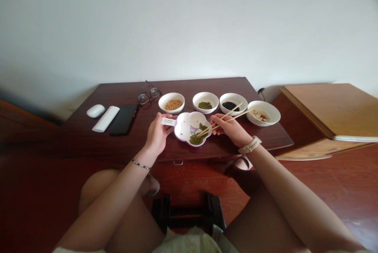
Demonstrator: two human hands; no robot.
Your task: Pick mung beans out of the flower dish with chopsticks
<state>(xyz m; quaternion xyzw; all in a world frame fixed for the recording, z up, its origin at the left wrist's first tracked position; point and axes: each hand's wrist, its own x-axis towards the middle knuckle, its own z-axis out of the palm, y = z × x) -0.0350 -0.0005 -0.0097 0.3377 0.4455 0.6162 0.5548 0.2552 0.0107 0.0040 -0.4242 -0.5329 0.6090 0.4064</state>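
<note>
Head view, chopsticks (226,122) in right grip (232,129), tips at mung beans (196,139)

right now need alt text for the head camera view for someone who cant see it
A right hand holds wooden chopsticks over a white flower-shaped plate of green mung beans, the left hand a small paper slip beside it. Four white bowls of food stand beyond on a dark wooden table, with glasses, a phone and a mouse to the left.

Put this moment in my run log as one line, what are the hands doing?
left hand: holds paper label | right hand: holds wooden chopsticks | chopstick tips: at green beans in white flower-shaped dish
</note>
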